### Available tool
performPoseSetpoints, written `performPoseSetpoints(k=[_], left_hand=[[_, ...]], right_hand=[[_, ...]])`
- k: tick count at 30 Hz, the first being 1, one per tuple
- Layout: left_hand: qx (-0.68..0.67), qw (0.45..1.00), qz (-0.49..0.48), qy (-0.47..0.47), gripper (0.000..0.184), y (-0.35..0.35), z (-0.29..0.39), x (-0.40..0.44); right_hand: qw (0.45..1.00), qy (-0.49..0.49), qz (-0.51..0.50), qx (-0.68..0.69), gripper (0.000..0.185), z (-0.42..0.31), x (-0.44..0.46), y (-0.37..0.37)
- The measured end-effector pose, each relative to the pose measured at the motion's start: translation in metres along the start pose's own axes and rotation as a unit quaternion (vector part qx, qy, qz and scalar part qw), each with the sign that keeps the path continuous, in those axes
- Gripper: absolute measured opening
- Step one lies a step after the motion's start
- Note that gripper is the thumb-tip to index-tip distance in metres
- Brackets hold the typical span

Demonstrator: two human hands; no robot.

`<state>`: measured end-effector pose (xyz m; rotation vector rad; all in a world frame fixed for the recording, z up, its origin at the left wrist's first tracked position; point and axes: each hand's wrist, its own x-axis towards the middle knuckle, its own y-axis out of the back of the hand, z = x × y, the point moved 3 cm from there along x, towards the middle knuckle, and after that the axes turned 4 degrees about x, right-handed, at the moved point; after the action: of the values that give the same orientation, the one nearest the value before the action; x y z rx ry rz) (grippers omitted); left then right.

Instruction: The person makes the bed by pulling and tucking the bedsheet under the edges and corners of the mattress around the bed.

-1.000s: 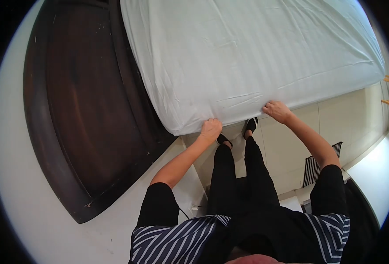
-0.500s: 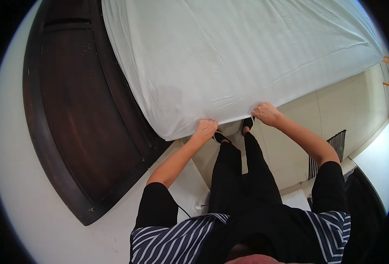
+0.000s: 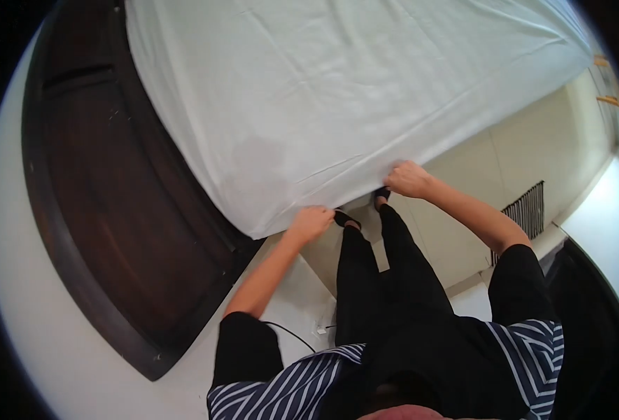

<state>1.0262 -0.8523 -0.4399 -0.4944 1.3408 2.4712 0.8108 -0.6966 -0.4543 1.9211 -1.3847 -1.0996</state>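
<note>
Headboard (image 3: 124,189) stands at left; beside it, the pale sheet's (image 3: 288,105) near side now shows one long crease replacing shorter wrinkles, suggesting drawn fabric. Left hand (image 3: 313,222) curls closed on the sheet's near edge, headboard end; right hand (image 3: 409,179), likewise closed, grips that edge farther along.

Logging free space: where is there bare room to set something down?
The white sheet lies bare across the middle, bordered by headboard and near edge. Floor shows bare between sheet and right forearm. Crowded: that edge, around left hand, right hand and shoes.
</note>
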Motion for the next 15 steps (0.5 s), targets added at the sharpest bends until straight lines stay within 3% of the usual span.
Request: performPoseSetpoints(k=[1,4,5,8,10,13,14,15], left_hand=[[-0.040,0.999,-0.030,-0.012,0.015,0.022,-0.001,-0.001],[0.020,0.995,0.093,-0.033,0.026,0.100,-0.046,0.014],[0.074,0.990,0.118,0.001,0.031,0.135,-0.060,0.024],[0.295,0.933,0.205,-0.023,0.046,0.213,-0.124,0.075],[0.347,0.881,0.309,0.094,0.048,0.253,-0.128,0.110],[0.178,0.781,0.530,0.277,0.045,0.216,-0.132,0.170],[0.138,0.812,0.528,0.207,0.047,0.163,-0.154,0.204],[0.254,0.851,0.405,0.218,0.050,0.106,-0.132,0.237]], right_hand=[[1.000,0.004,0.010,0.025,0.010,-0.002,0.000,0.013],[0.990,-0.027,0.139,0.019,0.026,-0.001,0.006,0.057],[0.979,-0.039,0.198,0.003,0.033,0.004,0.013,0.062],[0.950,-0.107,0.293,-0.035,0.045,0.025,0.034,0.086],[0.929,-0.180,0.320,-0.056,0.049,0.052,0.043,0.084],[0.882,-0.330,0.335,-0.045,0.052,0.106,0.001,0.057],[0.871,-0.355,0.338,-0.041,0.053,0.110,-0.015,0.051],[0.861,-0.376,0.340,-0.036,0.054,0.112,-0.030,0.049]])
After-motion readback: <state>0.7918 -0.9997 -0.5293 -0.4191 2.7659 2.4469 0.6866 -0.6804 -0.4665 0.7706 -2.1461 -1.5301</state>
